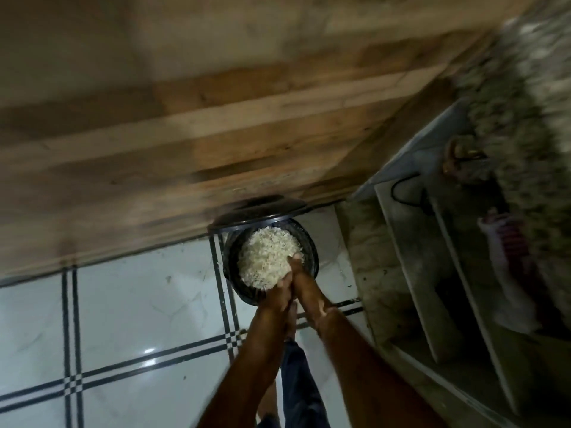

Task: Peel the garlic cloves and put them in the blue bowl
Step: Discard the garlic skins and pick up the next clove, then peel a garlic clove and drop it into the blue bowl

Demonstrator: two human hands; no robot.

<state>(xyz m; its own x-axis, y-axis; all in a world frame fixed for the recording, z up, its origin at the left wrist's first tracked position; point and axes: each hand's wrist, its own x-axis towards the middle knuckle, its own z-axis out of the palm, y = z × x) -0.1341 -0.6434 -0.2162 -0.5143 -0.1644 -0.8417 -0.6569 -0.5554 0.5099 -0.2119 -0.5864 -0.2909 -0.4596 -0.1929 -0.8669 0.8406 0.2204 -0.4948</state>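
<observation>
A heap of white garlic peels (268,257) fills the mouth of a round black bin (310,251) that stands on the floor. My left hand (276,293) and my right hand (306,287) are pressed side by side at the heap's near edge. The right hand's fingers stretch out over the peels. The left hand's fingertips are buried in the heap. The picture is blurred. Neither garlic cloves nor a blue bowl are in view.
The bin's dark lid (259,210) leans against a wooden cabinet front (185,134) behind it. White floor tiles (139,304) with black lines lie to the left. A speckled stone counter (531,103) and open shelves (457,273) with a red-and-white cloth (506,257) are at right. My trouser leg (299,381) is below.
</observation>
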